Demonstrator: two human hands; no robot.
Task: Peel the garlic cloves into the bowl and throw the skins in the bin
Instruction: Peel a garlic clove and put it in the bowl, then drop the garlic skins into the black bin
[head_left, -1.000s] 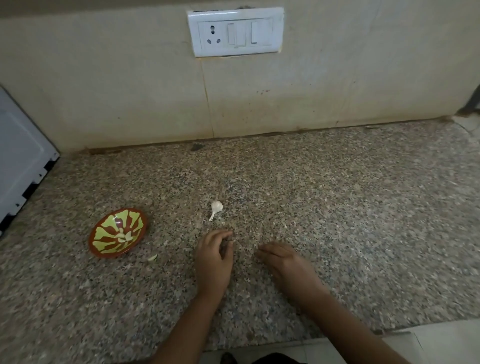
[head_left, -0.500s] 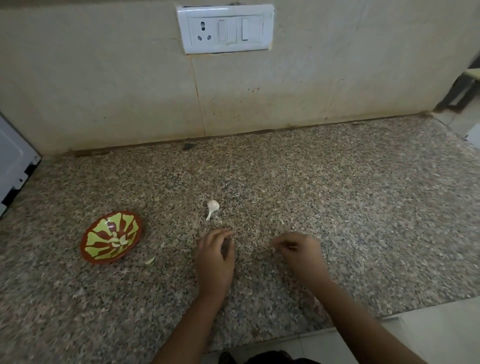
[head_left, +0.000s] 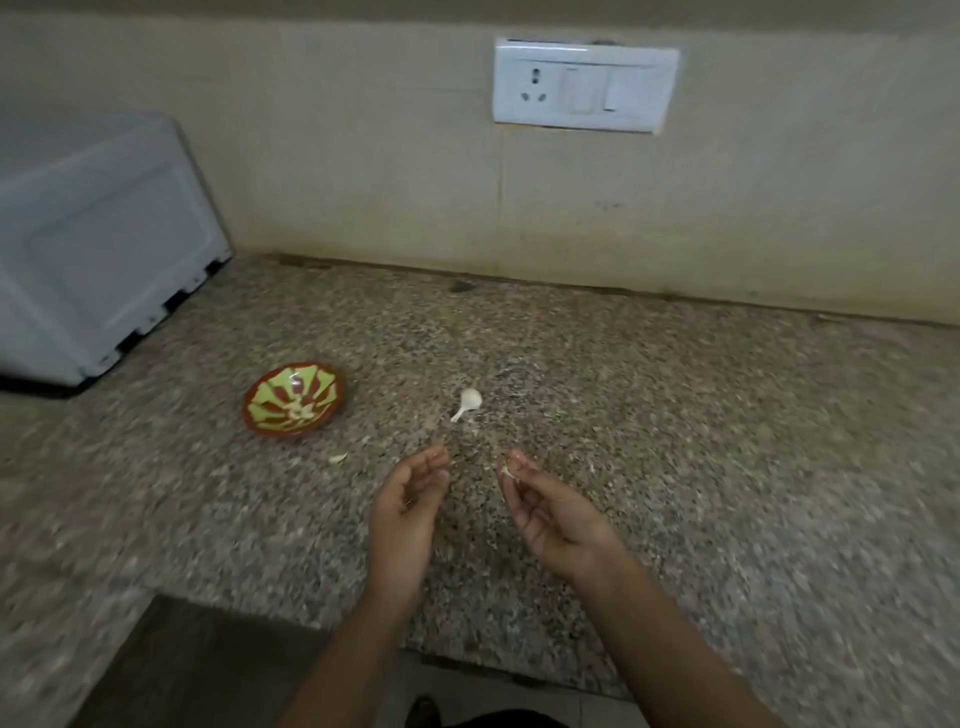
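- On a speckled granite kitchen counter (head_left: 727, 441), right of a red-and-green patterned round bowl (head_left: 293, 397) and nearer the person, two bare hands hover palms up above the stone.
- The right hand (head_left: 550, 512), the farther of the two from the bowl, pinches a pale scrap of garlic skin (head_left: 506, 471) between thumb and fingertips. The left hand (head_left: 410, 493) is cupped and relaxed and appears to hold nothing.
- Peeled pale garlic cloves (head_left: 301, 413) lie inside the bowl. A white garlic piece with a stalk (head_left: 467, 402) lies on the counter to the right of the bowl, apart from both hands.
- A small pale sliver (head_left: 337, 458) lies just in front of the bowl; whether it is skin or clove cannot be told.
- The pinched scrap looks thin and light, so a loosened pinch or a quick swing of the arm could drop it onto the speckled stone, where it would be hard to spot.
- No bin is in view, so the skin probably has to be carried some way, which adds to that risk. The sliver by the bowl could easily be left behind.
- Left of the bowl and behind it stands a white boxy appliance (head_left: 93, 249). A beige tiled wall (head_left: 363, 182) rises behind the bowl, with a white switch-and-socket plate (head_left: 584, 85) high to the bowl's right. The light is dim.
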